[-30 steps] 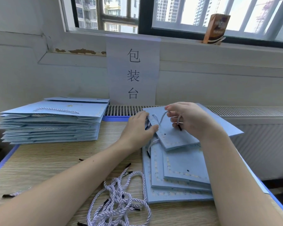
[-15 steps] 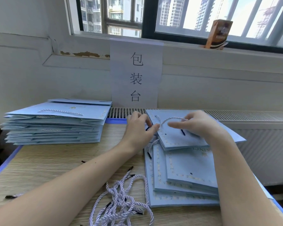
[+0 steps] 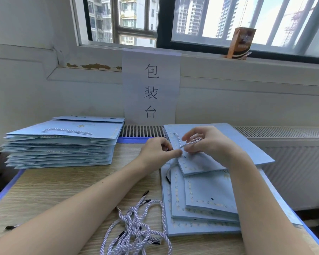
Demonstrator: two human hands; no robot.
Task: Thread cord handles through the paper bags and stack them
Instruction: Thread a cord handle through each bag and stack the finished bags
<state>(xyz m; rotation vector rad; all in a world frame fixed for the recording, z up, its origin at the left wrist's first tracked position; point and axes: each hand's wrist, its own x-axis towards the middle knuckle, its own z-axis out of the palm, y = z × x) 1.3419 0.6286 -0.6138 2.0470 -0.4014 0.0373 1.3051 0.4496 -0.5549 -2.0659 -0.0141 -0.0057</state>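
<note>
Head view of a wooden bench (image 3: 50, 190) below a window. The left hand (image 3: 157, 153) pinches the near edge of the top paper bag (image 3: 197, 162), its fingers (image 3: 173, 153) curled onto the flap beside a punched hole. The right hand (image 3: 208, 142) grips a white twisted cord (image 3: 191, 141) between thumb and fingertips; the cord runs from the bag's far left corner across to that grip, just above the bag's surface. This bag lies tilted on top of a fanned pile of unthreaded bags (image 3: 208, 203) at the right side of the bench, each showing a gold border and small dark holes. A loose bundle of cords (image 3: 134, 230) with black tips lies on the bench in front, just left of the pile. At the far left stands a stack of finished bags (image 3: 63, 144), a cord handle showing on the topmost. A paper sign (image 3: 150, 87) with three printed characters hangs on the wall behind; a small brown carton (image 3: 241, 43) stands on the window sill
</note>
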